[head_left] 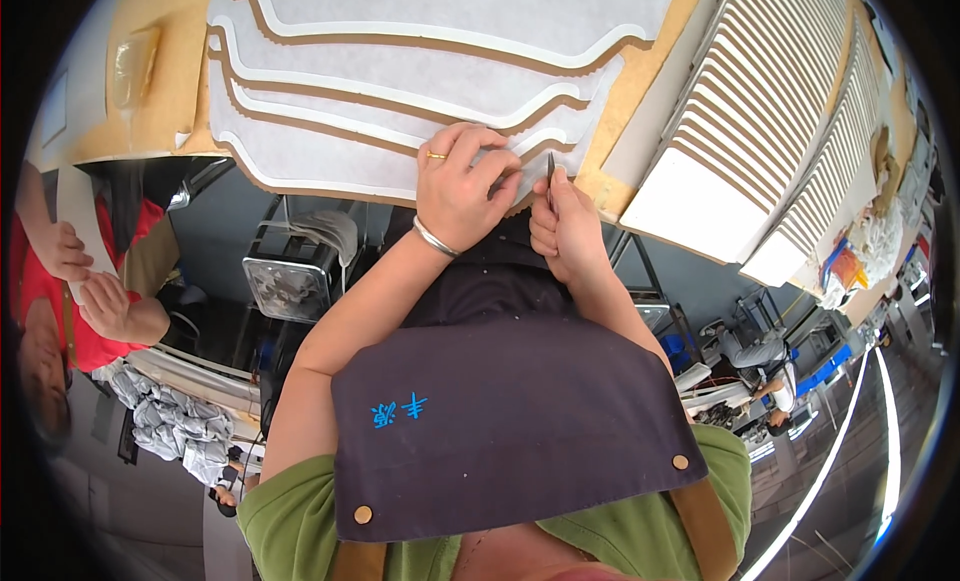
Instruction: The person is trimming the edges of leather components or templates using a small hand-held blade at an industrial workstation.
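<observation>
My left hand [465,181], with a ring and a silver bangle, lies bent over the near right part of a pale, translucent sheet [330,126]. Its thumb and fingers curl toward one another beside the end of a white strip; whatever is between the fingertips is hidden. In my right hand [570,226] is a slim, dark, pointed tool [551,168], its tip up over the sheet's right end; its exact kind is unclear. Long curved white strips [430,34] with brown edges lie across the sheet, bending upward at both ends.
To the right, a board [690,196] carries many narrow white strips in rows, with a second row beyond. Brown paper [150,81] covers the table's left part. A person in red [90,281] works at left, holding a pale strip. A stool [290,281] stands below the table edge.
</observation>
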`<state>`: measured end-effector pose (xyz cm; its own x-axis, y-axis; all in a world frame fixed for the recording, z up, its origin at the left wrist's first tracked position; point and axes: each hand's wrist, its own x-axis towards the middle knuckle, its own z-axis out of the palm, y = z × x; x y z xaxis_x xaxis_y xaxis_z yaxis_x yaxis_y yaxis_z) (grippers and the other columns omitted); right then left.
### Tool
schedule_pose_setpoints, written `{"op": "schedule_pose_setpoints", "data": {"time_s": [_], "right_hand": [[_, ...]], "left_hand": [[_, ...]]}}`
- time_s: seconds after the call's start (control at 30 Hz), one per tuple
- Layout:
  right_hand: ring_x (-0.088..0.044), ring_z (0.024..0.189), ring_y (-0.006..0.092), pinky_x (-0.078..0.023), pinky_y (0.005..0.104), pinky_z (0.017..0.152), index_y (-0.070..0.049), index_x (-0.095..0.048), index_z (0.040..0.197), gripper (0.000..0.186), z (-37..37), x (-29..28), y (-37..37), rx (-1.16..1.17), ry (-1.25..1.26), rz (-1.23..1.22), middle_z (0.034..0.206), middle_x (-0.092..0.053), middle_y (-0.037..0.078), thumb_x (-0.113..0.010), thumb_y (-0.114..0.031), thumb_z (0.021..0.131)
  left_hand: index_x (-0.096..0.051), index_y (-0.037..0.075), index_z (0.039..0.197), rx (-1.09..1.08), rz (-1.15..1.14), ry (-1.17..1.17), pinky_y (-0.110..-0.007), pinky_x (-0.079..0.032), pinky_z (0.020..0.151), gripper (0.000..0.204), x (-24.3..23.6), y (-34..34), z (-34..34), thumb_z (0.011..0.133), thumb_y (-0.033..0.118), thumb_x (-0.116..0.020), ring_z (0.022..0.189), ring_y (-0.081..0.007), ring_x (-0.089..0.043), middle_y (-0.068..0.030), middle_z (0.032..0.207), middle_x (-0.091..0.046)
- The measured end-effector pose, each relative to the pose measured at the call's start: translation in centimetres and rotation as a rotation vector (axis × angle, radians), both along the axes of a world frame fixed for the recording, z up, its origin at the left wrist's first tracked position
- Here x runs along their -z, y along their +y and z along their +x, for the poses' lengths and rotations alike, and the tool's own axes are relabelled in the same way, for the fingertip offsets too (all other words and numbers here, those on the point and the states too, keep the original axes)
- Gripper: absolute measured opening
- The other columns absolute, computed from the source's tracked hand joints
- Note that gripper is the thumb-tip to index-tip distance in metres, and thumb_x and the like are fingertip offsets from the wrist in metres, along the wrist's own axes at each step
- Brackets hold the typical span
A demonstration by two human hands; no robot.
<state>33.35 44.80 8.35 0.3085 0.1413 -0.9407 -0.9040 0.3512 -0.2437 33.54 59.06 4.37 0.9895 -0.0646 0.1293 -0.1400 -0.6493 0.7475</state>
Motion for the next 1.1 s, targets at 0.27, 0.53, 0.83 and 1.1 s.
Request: {"op": "schedule_pose_setpoints", "data": {"time_s": [0.27, 0.53, 0.83, 1.1], "right_hand": [[-0.020, 0.035, 0.0038, -0.017, 0.0197, 0.032, -0.008, -0.043, 0.086, 0.030, -0.3, 0.3, 0.5, 0.060, -0.012, 0.011, 0.050, -0.030, -0.003, -0.034, -0.035, 0.094], [-0.021, 0.034, 0.0043, -0.017, 0.0198, 0.031, -0.008, -0.044, 0.086, 0.029, -0.7, -0.6, 0.6, 0.080, -0.042, 0.039, 0.049, -0.029, -0.003, -0.034, -0.035, 0.094], [-0.021, 0.034, 0.0047, -0.017, 0.0199, 0.032, -0.009, -0.044, 0.085, 0.030, -0.6, -0.1, 0.3, 0.118, -0.023, 0.047, 0.050, -0.030, -0.003, -0.034, -0.035, 0.094], [-0.022, 0.035, 0.0048, -0.018, 0.0200, 0.032, -0.008, -0.043, 0.086, 0.030, -0.9, 0.1, 0.7, 0.139, -0.091, 0.050, 0.050, -0.030, -0.002, -0.033, -0.035, 0.094]], "left_hand": [[-0.056, 0.015, 0.065, -0.019, 0.063, -0.052, -0.033, -0.034, 0.073, 0.014, 0.4, -0.1, -0.2, 0.057, 0.010, -0.066, 0.090, -0.0174, -0.051, 0.0053, 0.084, -0.056], [-0.054, 0.015, 0.064, -0.014, 0.025, 0.008, -0.032, -0.032, 0.075, 0.015, -0.2, 0.0, 0.0, 0.056, 0.011, -0.066, 0.090, -0.0173, -0.050, 0.0043, 0.082, -0.055], [-0.055, 0.016, 0.066, -0.003, 0.079, -0.048, -0.033, -0.031, 0.074, 0.017, 0.6, -0.1, -0.1, 0.058, 0.015, -0.069, 0.090, -0.0172, -0.048, 0.0049, 0.085, -0.054], [-0.057, 0.016, 0.067, 0.004, 0.036, -0.003, -0.033, -0.032, 0.075, 0.018, 0.3, 0.1, -0.2, 0.057, 0.012, -0.071, 0.090, -0.0202, -0.047, 0.0037, 0.087, -0.054]]}}
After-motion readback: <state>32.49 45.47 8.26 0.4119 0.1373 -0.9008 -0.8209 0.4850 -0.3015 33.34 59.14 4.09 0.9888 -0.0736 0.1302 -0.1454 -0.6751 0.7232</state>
